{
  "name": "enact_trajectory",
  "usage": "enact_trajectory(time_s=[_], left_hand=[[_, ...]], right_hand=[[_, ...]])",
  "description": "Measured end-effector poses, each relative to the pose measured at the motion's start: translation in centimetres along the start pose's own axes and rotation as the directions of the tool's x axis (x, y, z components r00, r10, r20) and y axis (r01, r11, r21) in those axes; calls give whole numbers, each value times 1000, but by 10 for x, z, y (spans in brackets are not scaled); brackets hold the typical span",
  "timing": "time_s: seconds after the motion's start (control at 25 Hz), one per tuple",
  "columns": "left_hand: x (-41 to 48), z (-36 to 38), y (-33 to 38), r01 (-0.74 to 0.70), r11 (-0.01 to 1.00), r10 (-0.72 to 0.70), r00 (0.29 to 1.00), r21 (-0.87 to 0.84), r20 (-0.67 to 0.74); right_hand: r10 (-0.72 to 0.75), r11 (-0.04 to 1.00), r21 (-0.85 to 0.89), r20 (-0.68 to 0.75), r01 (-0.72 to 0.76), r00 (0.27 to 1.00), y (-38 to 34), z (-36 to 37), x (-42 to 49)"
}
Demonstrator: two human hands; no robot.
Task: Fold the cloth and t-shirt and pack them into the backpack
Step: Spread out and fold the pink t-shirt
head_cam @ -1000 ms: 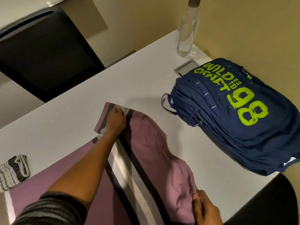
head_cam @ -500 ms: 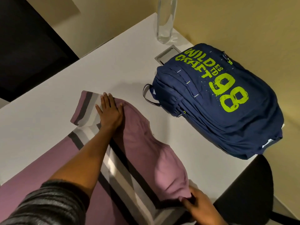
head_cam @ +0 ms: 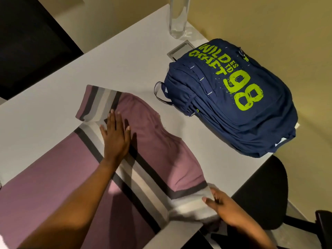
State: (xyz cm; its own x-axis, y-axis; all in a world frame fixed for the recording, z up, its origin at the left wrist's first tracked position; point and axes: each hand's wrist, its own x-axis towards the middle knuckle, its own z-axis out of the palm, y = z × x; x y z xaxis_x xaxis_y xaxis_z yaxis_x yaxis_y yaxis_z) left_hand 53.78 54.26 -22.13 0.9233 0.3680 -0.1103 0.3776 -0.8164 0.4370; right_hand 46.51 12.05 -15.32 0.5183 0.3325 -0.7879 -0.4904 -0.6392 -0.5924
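Mauve striped t-shirt (head_cam: pixel 158 146) spread on white tabletop (head_cam: pixel 53 108), side fold half made. Left hand (head_cam: pixel 115 139) flat, grip open, pinning crease. Right hand (head_cam: pixel 226 211) pinching hem at near edge. Best: pull hem taut, sweep palm along fold. Backpack (head_cam: pixel 233 105) beside, zipped shut.

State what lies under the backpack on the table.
The backpack rests on the white table. A grey inset panel in the tabletop runs partly under its far end; how far it extends is covered. Anything else beneath cannot be seen.
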Motion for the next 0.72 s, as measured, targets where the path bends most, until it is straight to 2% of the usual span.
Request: enact_trajectory(time_s=[0.08, 0.12, 0.2, 0.28, 0.32, 0.36, 0.4, 0.44, 0.48, 0.56, 0.64, 0.68, 0.72], left_hand=[[-69, -10, -17, -6, 1000, 6, 1000, 10, 1], [-105, -14, -28, 0, 1000, 0, 1000, 15, 2], [-170, -20, -52, 64, 998, -64, 998, 16, 8], [-227, -22, -80, 163, 986, -162, 985, 17, -61], [-255, -23, -96, 203, 979, -200, 973, 13, -111], [-282, -21, -115, 253, 967, -247, 956, 20, -157], [-308, -19, -136, 322, 946, -310, 930, 31, -198], [-331, -18, -150, 399, 917, -391, 898, -1, -203], [-349, -19, -155, 443, 895, -445, 873, -59, -198], [-373, -13, -148, 482, 856, -514, 831, -186, -214], [-394, 2, -139, 427, 885, -463, 847, -186, -260], [-403, 14, -149, 408, 898, -439, 857, -166, -270], [-413, 23, -161, 444, 878, -478, 839, -180, -260]], right_hand=[[15, 1000, 7, -124, -15, 992, 12, 2, -3], [26, 997, -67, -173, -39, 985, 20, 4, -5], [91, 975, -180, -215, -131, 972, 39, 7, -5], [198, 919, -296, -222, -259, 955, 45, 12, -6], [222, 827, -458, -266, -326, 938, 40, 15, -8], [186, 673, -633, -355, -383, 916, 36, 15, -8], [56, 542, -750, -417, -379, 907, 27, 17, -6], [-131, 518, -800, -425, -304, 896, 14, 22, -2], [-318, 565, -811, -384, -151, 867, 1, 29, 7], [-554, 620, -770, -295, 150, 779, -33, 44, 32], [-610, 600, -758, -227, 256, 759, -61, 51, 68], [-618, 554, -789, -176, 266, 766, -69, 54, 87], [-609, 507, -821, -126, 262, 783, -73, 56, 103]])
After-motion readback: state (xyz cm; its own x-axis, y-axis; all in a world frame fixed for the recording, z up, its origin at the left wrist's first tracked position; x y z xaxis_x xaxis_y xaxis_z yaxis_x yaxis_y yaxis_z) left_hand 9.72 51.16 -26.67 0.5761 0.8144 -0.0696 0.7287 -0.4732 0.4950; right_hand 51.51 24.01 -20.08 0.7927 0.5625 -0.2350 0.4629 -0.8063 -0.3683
